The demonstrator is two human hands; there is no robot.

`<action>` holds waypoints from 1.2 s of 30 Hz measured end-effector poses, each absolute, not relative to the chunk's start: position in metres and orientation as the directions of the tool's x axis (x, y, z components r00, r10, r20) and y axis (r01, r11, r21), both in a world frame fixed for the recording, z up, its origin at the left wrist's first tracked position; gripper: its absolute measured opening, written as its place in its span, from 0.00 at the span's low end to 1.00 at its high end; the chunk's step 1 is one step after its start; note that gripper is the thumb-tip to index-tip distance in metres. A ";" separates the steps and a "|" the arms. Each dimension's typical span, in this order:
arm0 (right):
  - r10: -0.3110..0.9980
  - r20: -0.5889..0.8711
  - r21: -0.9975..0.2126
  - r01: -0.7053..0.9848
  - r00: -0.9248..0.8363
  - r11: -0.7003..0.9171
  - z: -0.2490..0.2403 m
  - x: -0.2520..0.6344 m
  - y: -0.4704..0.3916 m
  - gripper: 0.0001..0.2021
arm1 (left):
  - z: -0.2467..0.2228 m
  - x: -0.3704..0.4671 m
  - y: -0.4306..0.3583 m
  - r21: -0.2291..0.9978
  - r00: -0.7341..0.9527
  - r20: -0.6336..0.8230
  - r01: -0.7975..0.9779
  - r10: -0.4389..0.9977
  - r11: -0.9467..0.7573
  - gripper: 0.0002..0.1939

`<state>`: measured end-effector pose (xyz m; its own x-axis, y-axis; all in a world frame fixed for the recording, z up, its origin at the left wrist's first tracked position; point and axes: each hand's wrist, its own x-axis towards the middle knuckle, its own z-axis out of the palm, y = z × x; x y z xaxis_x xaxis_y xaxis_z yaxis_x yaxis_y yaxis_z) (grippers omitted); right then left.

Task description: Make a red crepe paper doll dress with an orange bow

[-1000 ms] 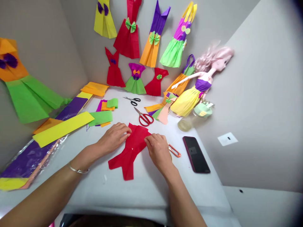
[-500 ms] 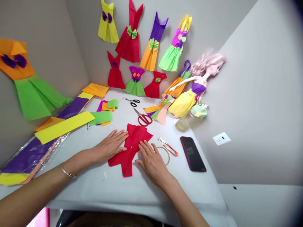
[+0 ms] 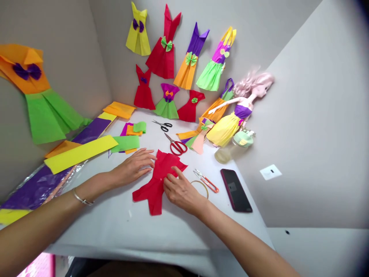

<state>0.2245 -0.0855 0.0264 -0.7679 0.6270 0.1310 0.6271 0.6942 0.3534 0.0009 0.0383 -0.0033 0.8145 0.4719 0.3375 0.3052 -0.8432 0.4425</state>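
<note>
A red crepe-paper dress shape (image 3: 165,163) lies flat on the white table, pinched in at the waist and flared at its lower end. My left hand (image 3: 134,167) is beside its upper left edge, fingers stretched out and somewhat apart, holding nothing. At the right side of the waist, my right hand (image 3: 183,192) has its fingers curled in against the paper, with the index finger raised a little; its thumb is hidden. Just right of the dress lie orange-handled thread snips (image 3: 206,181) and a thin yellow ring (image 3: 204,184), partly behind my right hand.
Beyond the dress lie red-handled scissors (image 3: 175,146) and black scissors (image 3: 163,125). A phone (image 3: 236,190) and a glass jar (image 3: 223,156) stand along the right. Coloured paper strips (image 3: 82,154) cover the left side. A doll (image 3: 230,119) leans by the wall among several paper dresses.
My left hand has lifted slightly off the paper's left edge. My right hand has moved left and its flat fingers have curled in at the waist. The view has shifted a little.
</note>
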 end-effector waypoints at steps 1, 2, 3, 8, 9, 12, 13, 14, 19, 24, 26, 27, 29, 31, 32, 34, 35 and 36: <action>0.614 0.122 0.362 0.611 -0.780 0.704 0.025 0.224 -0.083 0.15 | -0.003 0.004 0.039 0.446 0.810 0.343 0.306 0.476 -0.841 0.09; 0.605 0.115 0.372 0.599 -0.788 0.709 0.024 0.223 -0.082 0.15 | -0.002 0.007 0.040 0.448 0.806 0.346 0.308 0.480 -0.839 0.10; 0.598 0.108 0.382 0.588 -0.794 0.713 0.023 0.223 -0.081 0.15 | -0.002 0.009 0.041 0.450 0.802 0.351 0.309 0.484 -0.838 0.10; 0.557 0.121 0.389 0.556 -0.821 0.735 0.018 0.225 -0.079 0.15 | -0.003 0.010 0.044 0.471 0.773 0.372 0.319 0.513 -0.822 0.10; 0.552 0.129 0.386 0.554 -0.824 0.737 0.017 0.225 -0.079 0.15 | -0.005 0.010 0.044 0.484 0.767 0.373 0.319 0.522 -0.815 0.10; 0.558 0.143 0.354 0.568 -0.818 0.743 0.014 0.227 -0.078 0.15 | -0.008 0.007 0.044 0.571 0.747 0.356 0.303 0.562 -0.763 0.10; 0.571 0.152 0.326 0.587 -0.807 0.741 0.014 0.228 -0.078 0.15 | -0.006 0.005 0.044 0.620 0.739 0.337 0.292 0.583 -0.728 0.10; 0.594 0.170 0.286 0.616 -0.786 0.734 0.016 0.228 -0.077 0.15 | -0.003 0.004 0.044 0.677 0.731 0.309 0.281 0.608 -0.681 0.11; 0.824 0.313 -0.321 0.764 -0.472 0.559 0.052 0.233 -0.075 0.06 | 0.037 -0.001 0.046 0.894 0.717 0.105 0.234 0.689 -0.381 0.18; 0.990 0.071 -0.967 0.234 -0.123 0.098 0.097 0.245 -0.061 0.02 | 0.075 -0.002 0.054 0.968 0.828 0.162 -0.029 0.538 -0.248 0.31; 0.998 -0.024 -0.998 -0.056 -0.059 -0.028 0.103 0.247 -0.050 0.05 | 0.085 0.002 0.057 0.977 0.854 0.155 -0.060 0.496 -0.202 0.35; 0.997 -0.060 -0.982 -0.177 -0.039 -0.067 0.104 0.248 -0.044 0.08 | 0.089 0.006 0.058 0.984 0.860 0.135 -0.057 0.493 -0.169 0.36; 0.994 -0.107 -0.938 -0.327 -0.038 -0.113 0.102 0.247 -0.033 0.11 | 0.095 0.015 0.059 0.997 0.858 0.074 -0.049 0.508 -0.063 0.34; 0.991 -0.123 -0.916 -0.379 -0.048 -0.133 0.099 0.246 -0.024 0.12 | 0.100 0.025 0.060 0.998 0.837 0.017 -0.046 0.547 0.039 0.28; 0.991 -0.123 -0.915 -0.382 -0.050 -0.133 0.097 0.246 -0.020 0.12 | 0.100 0.031 0.061 0.996 0.816 0.005 -0.053 0.578 0.065 0.25; 0.994 -0.100 -0.926 -0.361 -0.053 -0.113 0.092 0.246 -0.014 0.13 | 0.100 0.040 0.064 0.994 0.765 0.021 -0.083 0.643 0.066 0.20; 0.995 -0.083 -0.935 -0.343 -0.050 -0.095 0.091 0.246 -0.011 0.13 | 0.099 0.043 0.066 0.994 0.737 0.039 -0.097 0.675 0.049 0.17; 0.997 -0.065 -0.943 -0.325 -0.043 -0.075 0.090 0.246 -0.008 0.13 | 0.097 0.046 0.068 0.993 0.710 0.057 -0.110 0.702 0.031 0.16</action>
